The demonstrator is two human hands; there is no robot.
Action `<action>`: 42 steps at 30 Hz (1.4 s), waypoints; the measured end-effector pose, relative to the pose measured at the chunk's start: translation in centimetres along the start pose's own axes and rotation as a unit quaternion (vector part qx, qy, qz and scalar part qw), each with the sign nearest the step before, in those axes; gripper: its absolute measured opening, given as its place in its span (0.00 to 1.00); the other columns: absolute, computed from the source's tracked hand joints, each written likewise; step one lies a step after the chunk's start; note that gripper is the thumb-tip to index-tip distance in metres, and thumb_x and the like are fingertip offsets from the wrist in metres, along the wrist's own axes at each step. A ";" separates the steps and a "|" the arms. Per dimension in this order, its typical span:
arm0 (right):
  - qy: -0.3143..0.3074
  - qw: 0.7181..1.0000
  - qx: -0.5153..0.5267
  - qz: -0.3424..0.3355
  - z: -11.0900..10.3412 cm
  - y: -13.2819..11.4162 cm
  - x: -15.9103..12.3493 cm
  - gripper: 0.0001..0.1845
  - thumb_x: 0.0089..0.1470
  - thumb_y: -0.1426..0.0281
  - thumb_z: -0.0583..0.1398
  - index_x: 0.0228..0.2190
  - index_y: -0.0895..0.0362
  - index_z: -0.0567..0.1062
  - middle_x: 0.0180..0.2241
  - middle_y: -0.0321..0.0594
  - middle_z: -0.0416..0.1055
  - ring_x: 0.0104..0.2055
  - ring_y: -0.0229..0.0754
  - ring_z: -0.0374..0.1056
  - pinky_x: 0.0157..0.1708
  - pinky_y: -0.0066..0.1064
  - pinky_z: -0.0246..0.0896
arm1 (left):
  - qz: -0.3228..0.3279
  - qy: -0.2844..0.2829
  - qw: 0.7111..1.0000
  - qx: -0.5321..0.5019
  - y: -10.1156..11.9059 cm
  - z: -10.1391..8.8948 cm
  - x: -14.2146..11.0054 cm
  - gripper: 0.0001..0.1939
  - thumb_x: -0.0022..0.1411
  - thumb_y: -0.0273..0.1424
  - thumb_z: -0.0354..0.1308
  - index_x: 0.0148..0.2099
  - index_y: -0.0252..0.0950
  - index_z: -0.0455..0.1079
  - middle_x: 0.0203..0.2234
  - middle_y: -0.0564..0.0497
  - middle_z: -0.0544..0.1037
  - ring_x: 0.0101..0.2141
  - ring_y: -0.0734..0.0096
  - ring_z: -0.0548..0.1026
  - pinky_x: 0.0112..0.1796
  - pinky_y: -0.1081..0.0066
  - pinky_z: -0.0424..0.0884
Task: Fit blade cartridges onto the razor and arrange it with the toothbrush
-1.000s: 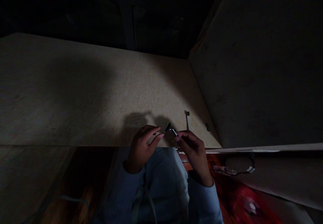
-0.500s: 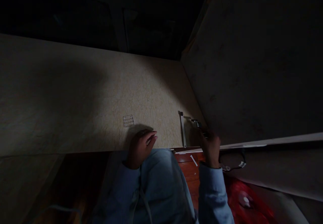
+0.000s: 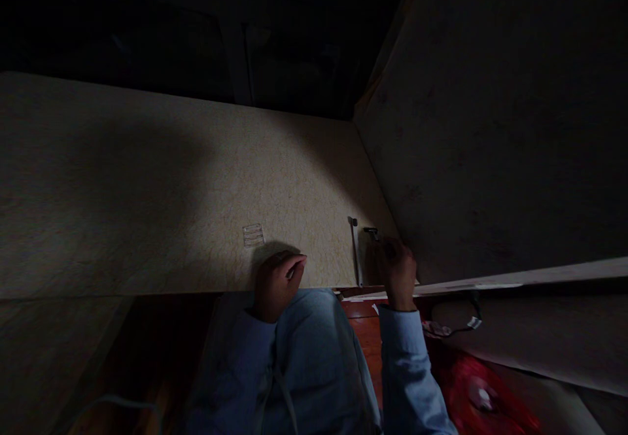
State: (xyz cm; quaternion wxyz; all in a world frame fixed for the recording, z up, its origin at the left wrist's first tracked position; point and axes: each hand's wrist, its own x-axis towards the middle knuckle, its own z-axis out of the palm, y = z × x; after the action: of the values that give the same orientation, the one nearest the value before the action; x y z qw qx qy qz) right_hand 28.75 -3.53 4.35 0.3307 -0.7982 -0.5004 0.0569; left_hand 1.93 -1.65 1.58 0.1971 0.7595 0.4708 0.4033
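Observation:
A razor point(image 3: 371, 231) with a dark head is in my right hand point(image 3: 398, 270), low over the right end of the table near its front edge. My fingers are closed around its handle and hide most of it. Just left of it lies a slim pale stick-like tool point(image 3: 356, 252) with a dark knob at its far end. My left hand point(image 3: 279, 284) rests at the front edge, thumb and fingers drawn together with nothing visible in them. A small clear ribbed plastic case point(image 3: 254, 235) lies beyond that hand, apart from it.
The pale marbled table point(image 3: 196, 180) meets a dark upright panel point(image 3: 490, 127) on the right. Below, a red plastic bag point(image 3: 483, 389) and a dark cable point(image 3: 456, 330) lie to the right. Light is dim.
My right hand has carried the razor from in front of me rightward, past the pale tool, and down toward the table. My left hand's fingers have drawn together. The view has shifted slightly.

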 end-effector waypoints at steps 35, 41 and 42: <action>-0.155 0.981 -0.115 -0.017 0.1 -3.1 -1.7 0.17 0.59 0.61 0.57 0.37 0.53 0.85 0.35 0.53 0.82 0.37 0.55 0.78 0.30 0.35 0.58 | -0.063 0.101 0.981 -0.153 -0.4 -2.7 0.1 0.07 0.66 0.29 0.57 0.40 0.36 0.78 0.31 0.49 0.82 0.31 0.72 0.78 0.32 0.74 0.74; -0.133 0.988 -0.084 -0.004 -0.5 -3.2 -2.1 0.27 0.59 0.51 0.54 0.42 0.56 0.84 0.31 0.54 0.82 0.31 0.54 0.78 0.26 0.35 0.57 | -0.072 0.094 0.992 0.048 -5.6 -5.9 0.8 0.25 0.54 0.28 0.69 0.54 0.39 0.73 0.48 0.42 0.80 0.51 0.53 0.76 0.53 0.52 0.72; -0.130 0.990 -0.062 -0.006 -0.7 -3.2 -2.2 0.29 0.59 0.50 0.54 0.42 0.57 0.84 0.30 0.54 0.82 0.30 0.53 0.77 0.25 0.34 0.58 | -0.073 0.080 0.992 0.068 -6.6 -6.1 1.0 0.29 0.51 0.28 0.71 0.56 0.39 0.72 0.50 0.41 0.79 0.53 0.50 0.74 0.55 0.50 0.70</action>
State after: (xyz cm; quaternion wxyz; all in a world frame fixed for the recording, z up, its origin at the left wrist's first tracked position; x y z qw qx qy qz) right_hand 25.55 -4.85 6.23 0.2127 -0.8000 -0.5465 0.1267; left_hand -6.34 1.86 1.15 0.1355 0.7004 0.5653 0.4141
